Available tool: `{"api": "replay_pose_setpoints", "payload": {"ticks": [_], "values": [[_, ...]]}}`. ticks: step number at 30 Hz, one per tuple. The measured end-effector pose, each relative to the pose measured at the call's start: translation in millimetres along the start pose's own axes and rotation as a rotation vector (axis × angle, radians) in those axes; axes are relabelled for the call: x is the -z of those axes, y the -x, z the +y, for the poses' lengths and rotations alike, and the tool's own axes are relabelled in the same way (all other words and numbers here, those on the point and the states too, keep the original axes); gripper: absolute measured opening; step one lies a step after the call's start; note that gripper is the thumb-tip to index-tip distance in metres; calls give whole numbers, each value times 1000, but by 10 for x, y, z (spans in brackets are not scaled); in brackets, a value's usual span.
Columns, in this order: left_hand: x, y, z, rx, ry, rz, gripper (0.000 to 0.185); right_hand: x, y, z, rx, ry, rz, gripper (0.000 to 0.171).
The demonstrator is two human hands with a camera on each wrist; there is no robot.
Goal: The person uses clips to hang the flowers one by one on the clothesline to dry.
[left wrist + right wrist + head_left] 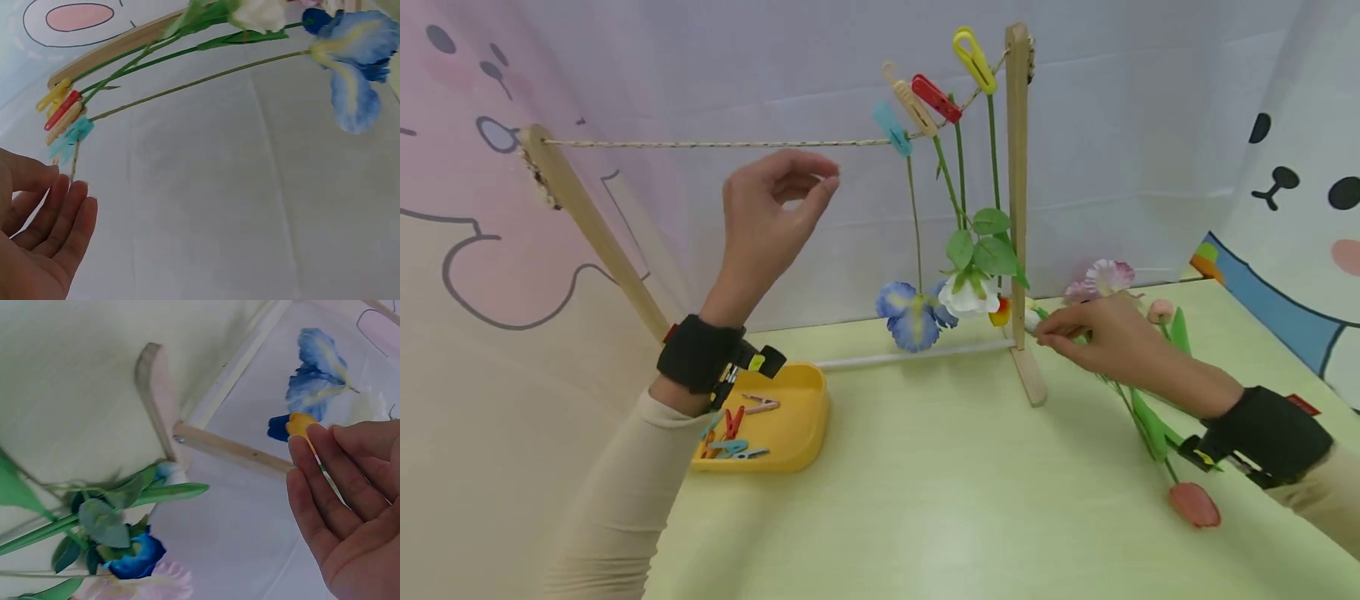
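The left hand [772,208] is up in the air at about 10 o'clock from the middle of the table [925,500]. It is just below the string [700,143]. Its fingers are loose and a bit bent, and it holds nothing.

The right hand [1105,337] is low, at about 3 o'clock. It lies over the loose flowers [1153,417] on the table, just beside the foot of the wooden post [1017,167]. In the right wrist view its fingers are almost straight and its palm is bare. So I think it only reaches for a stem and has no grip on it yet.

Four flowers hang upside down from the string, up at about 1 o'clock. A blue peg [892,129], a tan peg [912,100], a red peg [936,97] and a yellow peg [974,60] hold their stems. The blue flower [910,317] and the white flower [970,296] hang lowest, near the table.

A yellow tray [808,417] with more pegs in it sits at about 8 o'clock, under the left wrist.

I think the step in hand is picking one more flower from the pile. The next move calls for the right fingers to close on just one stem. The stems lie on top of each other, so it needs a careful pinch. The left side of the string is bare, so there is room there. A peg from the tray is needed too.
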State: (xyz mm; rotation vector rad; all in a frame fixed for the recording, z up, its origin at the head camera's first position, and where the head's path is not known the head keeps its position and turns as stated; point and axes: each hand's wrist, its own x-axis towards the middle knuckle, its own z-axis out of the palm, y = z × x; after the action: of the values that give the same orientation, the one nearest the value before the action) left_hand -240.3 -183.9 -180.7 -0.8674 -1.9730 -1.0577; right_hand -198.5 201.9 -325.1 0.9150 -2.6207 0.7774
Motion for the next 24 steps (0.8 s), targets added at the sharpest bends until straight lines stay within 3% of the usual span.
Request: {"api": "replay_pose_setpoints", "payload": {"ticks": [3,7,14,19,24], "values": [[46,324,-132,19,-23,-52,13,22,203,135,-9,31,-56,17],[94,782,-346,121,-75,-107,12,21,426,302,-2,84,-97,21],[157,1584,-600,278,-130,-189,12,-17,663,596,15,206,-69,24],[234,1977,-727,393,-189,-268,13,-22,743,767,-92,222,-116,23],[317,2272,-882,436,-263,-338,11,-63,814,896,-163,215,-146,22]]}}
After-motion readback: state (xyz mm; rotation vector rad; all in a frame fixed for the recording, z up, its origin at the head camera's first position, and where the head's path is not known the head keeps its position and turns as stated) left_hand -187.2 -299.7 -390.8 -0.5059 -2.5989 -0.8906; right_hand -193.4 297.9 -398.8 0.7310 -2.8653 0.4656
